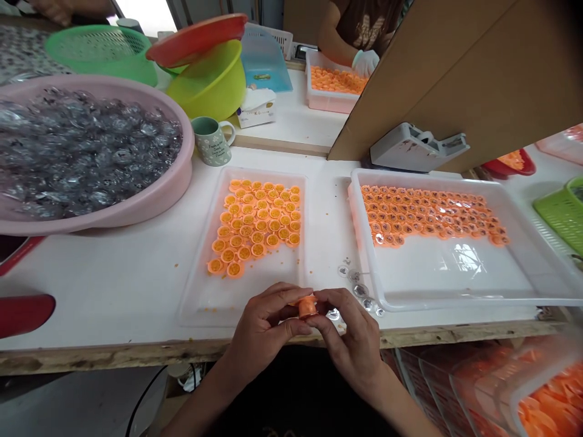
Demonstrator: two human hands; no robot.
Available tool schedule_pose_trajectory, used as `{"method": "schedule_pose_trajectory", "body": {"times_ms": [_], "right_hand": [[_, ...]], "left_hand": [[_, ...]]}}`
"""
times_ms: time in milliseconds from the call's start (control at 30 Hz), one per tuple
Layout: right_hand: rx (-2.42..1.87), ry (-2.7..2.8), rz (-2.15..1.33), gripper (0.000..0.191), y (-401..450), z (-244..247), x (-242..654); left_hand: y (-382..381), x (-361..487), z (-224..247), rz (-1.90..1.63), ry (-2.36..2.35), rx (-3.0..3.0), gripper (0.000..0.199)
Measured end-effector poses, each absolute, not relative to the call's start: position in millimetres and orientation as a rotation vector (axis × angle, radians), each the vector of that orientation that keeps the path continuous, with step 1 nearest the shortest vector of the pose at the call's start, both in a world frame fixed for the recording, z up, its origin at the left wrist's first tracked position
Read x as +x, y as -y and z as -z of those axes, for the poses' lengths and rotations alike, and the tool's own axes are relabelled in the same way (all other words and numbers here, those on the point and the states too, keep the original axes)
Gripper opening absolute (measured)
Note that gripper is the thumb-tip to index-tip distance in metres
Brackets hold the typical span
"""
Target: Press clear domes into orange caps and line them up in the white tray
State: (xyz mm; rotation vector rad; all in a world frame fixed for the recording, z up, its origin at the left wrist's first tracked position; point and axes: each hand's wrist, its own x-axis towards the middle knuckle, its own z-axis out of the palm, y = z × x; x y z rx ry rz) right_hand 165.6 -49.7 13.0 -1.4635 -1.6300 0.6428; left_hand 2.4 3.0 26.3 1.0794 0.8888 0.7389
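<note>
A person's left hand and right hand hold one small orange cup between them. The fingers of both hands are pinched on it, thumbs in front. The cup is up in front of the body, near the front edge of the white table. I can't see what is inside it. If the fingers squeeze too hard, the thin-looking cup might bend or pop out. If it slips or tips, anything in it could spill, and the cup might roll off that edge. The left tray has open cups with yellow stuff in them, and a few yellow crumbs lie loose around them. An arm that bumps this tray could knock cups over, as they look close together with no lids on. Some small clear round pieces lie beside the right tray, close to the right hand. A sleeve or wrist could brush them to the floor. In that tray, orange pieces sit in neat rows, and a hard bump could muddle them.
</note>
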Motion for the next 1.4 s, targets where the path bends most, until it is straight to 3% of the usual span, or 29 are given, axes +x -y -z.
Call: {"method": "schedule_pose_trajectory", "body": {"times_ms": [233,500,633,800,1000,1200,1300,1400], "right_hand": [[-1.365,1.681,-0.672,0.017,56,-12,156],[-1.445,1.382,-0.857,0.01,50,-13,157],[-1.375,1.437,-0.875,0.014,51,-16,157],[-1.493,1.323,-0.859,0.004,50,-9,150],[-1.558,0.994,-1.246,0.024,45,13,156],[-1.53,0.953,-1.337,0.027,44,10,148],[-1.559,0.902,-1.256,0.031,35,5,168],[-1.773,0.845,-0.919,0.037,21,2,233]], "left_hand": [[3,-1,-21,-0.873,-0.915,1.256,0.022],[2,-1,-22,-0.742,-0.88,1.014,0.023],[3,1,-22,-0.81,-0.913,1.117,0.016],[6,10,-18,-0.884,-1.004,1.051,0.007],[10,20,-11,-0.863,-1.006,0.911,0.017],[9,15,0,-0.762,-1.158,1.251,0.014],[-2,-6,11,-0.761,-1.29,1.527,0.022],[-28,-40,34,-0.88,-1.682,1.899,0.028]]}}
